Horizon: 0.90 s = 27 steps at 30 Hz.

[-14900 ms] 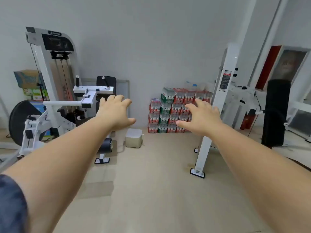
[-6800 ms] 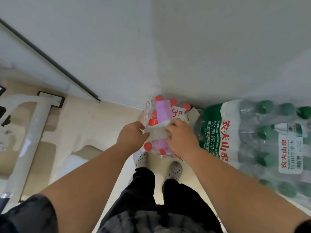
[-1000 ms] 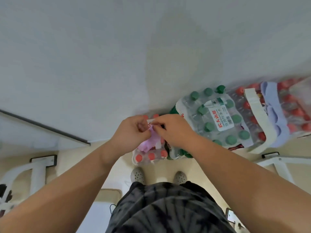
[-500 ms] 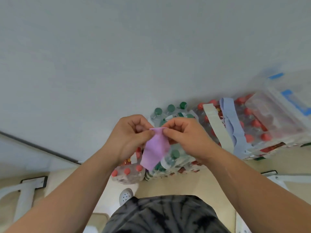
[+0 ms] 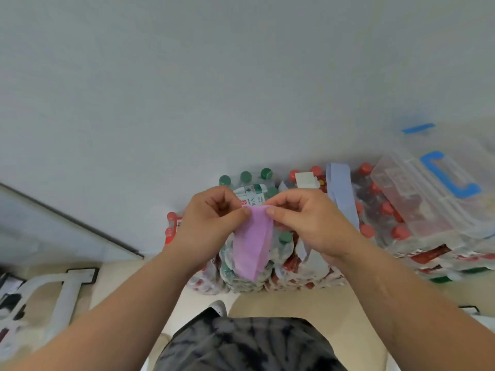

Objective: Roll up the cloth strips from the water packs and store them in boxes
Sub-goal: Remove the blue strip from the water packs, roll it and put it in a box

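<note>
Reaching forward together, the left hand and right hand, fingers curled, are pinching the top edge of the purple cloth strip, which is hanging before the water packs, where a clear box is lying.

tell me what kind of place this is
Probably a storage corner of a gym or workout room: shrink-wrapped packs of bottled water stacked against a plain wall, a clear plastic box on top of them, and a white metal frame on the floor that looks like exercise equipment.
</note>
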Available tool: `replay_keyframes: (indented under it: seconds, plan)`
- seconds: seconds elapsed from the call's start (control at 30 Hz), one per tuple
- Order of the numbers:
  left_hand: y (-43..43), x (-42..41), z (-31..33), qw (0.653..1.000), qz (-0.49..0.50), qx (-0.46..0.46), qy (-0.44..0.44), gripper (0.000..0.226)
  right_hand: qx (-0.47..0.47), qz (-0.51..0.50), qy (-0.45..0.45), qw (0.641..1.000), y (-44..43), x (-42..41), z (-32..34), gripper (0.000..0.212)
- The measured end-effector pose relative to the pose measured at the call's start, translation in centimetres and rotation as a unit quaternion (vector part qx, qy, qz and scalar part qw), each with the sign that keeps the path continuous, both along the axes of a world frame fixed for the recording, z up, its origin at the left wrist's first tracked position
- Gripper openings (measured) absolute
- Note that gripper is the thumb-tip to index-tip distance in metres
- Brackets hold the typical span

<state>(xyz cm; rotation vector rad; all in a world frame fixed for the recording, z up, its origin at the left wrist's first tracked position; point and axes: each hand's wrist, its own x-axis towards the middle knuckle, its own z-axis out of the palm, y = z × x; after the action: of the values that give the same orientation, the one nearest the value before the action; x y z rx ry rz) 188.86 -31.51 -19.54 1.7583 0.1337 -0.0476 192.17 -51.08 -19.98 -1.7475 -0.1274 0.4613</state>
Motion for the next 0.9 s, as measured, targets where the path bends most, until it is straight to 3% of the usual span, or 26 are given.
replay_keyframes:
  seconds: [0.17, 0.37, 0.63, 0.9]
  plan:
    - [0.0, 3.7, -4.8, 0.989, 0.044, 0.116, 0.078, 0.016, -0.101, -0.028, 0.016, 0.994, 1.6, 3.7, -4.3, 0.011]
    - [0.0, 9.6, -8.5, 0.981, 0.026, 0.140, 0.133, 0.012, -0.114, -0.119, 0.119, 0.979, 3.4, 8.5, -7.9, 0.009]
    - [1.5, 15.2, -11.1, 0.965, -0.012, 0.238, 0.105, 0.009, -0.142, -0.137, 0.122, 0.973, 4.8, 12.6, -10.2, 0.012]
    - [3.2, 17.5, -12.5, 0.911, -0.095, 0.393, 0.085, 0.011, -0.156, -0.146, 0.089, 0.973, 6.6, 13.9, -11.8, 0.030]
